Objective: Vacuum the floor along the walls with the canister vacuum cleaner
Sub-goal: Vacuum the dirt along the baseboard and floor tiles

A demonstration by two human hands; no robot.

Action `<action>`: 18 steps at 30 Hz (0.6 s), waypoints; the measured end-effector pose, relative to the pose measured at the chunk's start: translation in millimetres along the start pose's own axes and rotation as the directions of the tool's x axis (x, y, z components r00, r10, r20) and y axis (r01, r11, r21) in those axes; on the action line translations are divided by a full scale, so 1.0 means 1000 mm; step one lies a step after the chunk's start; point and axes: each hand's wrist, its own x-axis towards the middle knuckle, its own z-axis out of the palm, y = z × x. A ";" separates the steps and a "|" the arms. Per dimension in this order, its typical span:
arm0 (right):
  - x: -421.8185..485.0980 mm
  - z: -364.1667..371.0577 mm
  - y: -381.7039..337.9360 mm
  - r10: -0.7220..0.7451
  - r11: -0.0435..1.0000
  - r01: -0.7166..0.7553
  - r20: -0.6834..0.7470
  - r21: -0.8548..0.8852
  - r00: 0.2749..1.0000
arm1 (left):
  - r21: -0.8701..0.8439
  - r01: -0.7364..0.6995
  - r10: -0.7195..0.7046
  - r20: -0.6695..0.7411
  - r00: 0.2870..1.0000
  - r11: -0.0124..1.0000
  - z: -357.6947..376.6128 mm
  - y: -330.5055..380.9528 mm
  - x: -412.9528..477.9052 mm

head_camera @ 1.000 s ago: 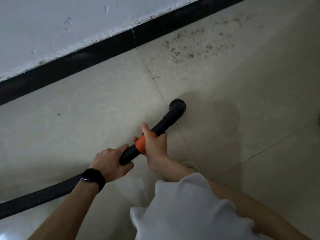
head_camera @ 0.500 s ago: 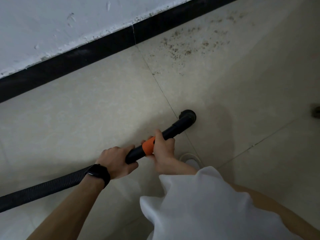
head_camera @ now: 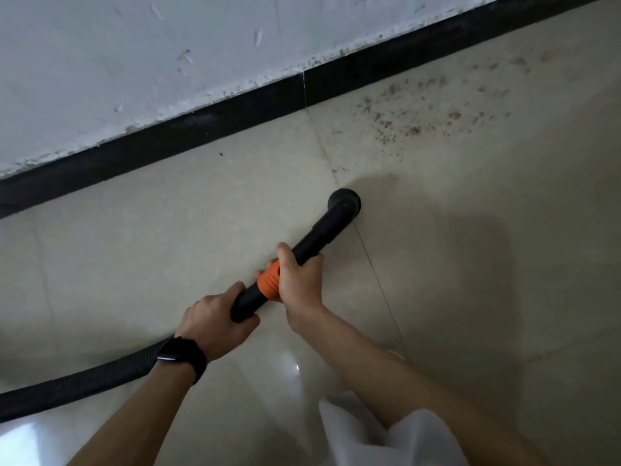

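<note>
Vacuum nozzle [head_camera: 344, 201] sits low at the floor, on or just beside the grout line [head_camera: 369, 253]. Can't tell if its mouth is flat on the tile. It's well apart from the baseboard [head_camera: 201, 129]. The rigid black wand [head_camera: 322, 237] runs from your hands up and right to the nozzle. Its long axis is diagonal, angled toward the wall, not parallel to it.

Your right hand [head_camera: 300, 280] is the one nearer the nozzle, fingers wrapped round the wand at the orange collar [head_camera: 268, 280]. Left hand [head_camera: 215, 322] is just behind it, curled round the wand's rear end where the ribbed hose [head_camera: 84, 381] joins. The hose trails off left out of frame. Canister not in view. Black smartwatch [head_camera: 181, 358] on your left wrist.

The relation that matters: the brown debris patch [head_camera: 413, 116] lies beyond the nozzle, further up and right, scattered between it and the baseboard. My read is that the next stroke is a push forward-right, roughly along the wand's own axis, with the right hand steering and the left feeding hose. The strip at the baseboard looks not yet covered here.

Surface: pale glossy floor tiles [head_camera: 134, 247], with glare close to you. Dark baseboard sits under a white wall [head_camera: 134, 62], paint chipped along its lower edge. White fabric [head_camera: 386, 438] at the bottom edge, probably your clothing.
</note>
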 end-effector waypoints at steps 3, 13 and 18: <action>0.008 0.006 -0.003 0.011 1.000 -0.011 0.036 0.000 0.999 | 0.014 0.042 -0.042 0.014 0.999 0.999 -0.008 0.000 0.005; 0.039 0.026 -0.037 0.026 0.998 -0.029 0.054 0.062 0.998 | 0.187 0.043 -0.053 0.048 0.997 0.981 -0.046 0.016 0.043; 0.043 0.039 -0.048 0.072 0.996 -0.077 0.100 0.042 0.992 | 0.313 -0.036 0.025 0.038 0.999 0.949 -0.064 0.012 0.051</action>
